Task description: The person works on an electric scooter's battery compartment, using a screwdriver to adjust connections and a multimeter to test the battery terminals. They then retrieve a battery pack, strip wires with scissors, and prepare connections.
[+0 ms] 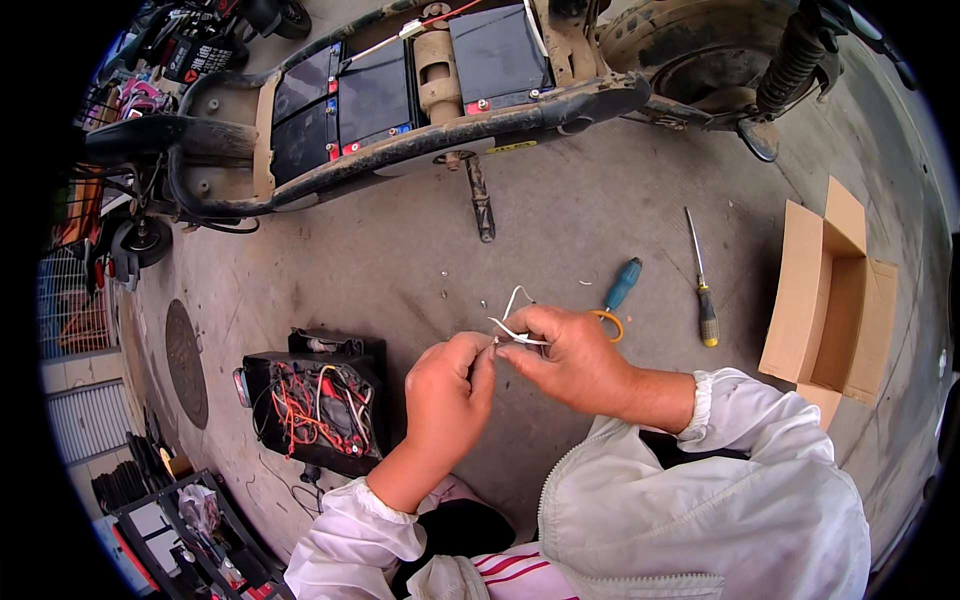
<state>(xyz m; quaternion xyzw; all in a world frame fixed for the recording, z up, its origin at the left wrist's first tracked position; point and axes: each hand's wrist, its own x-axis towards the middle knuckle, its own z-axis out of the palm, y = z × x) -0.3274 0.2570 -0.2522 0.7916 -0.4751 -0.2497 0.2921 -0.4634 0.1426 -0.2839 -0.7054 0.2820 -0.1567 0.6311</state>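
Both hands meet low in the middle of the view, fingertips nearly touching. Between thumb and fingers, my right hand (575,360) pinches a thin white wire (512,300), whose loop and loose end stick up above the fingers. My left hand (445,390) is closed in a pinch at a tiny pale tip, seemingly the wire's end; the fingers hide most of it. Just beyond my right hand lie a teal tool handle (623,284) and an orange ring (609,325), partly covered by the hand. A black box (375,385) full of red and white wires sits left of my left hand.
Ahead stands a vehicle frame (420,150) with black batteries (375,95) and a wheel (690,60). A screwdriver (704,290) and an open cardboard box (795,290) lie right. A manhole cover (186,360) and a parts tray (165,540) are left.
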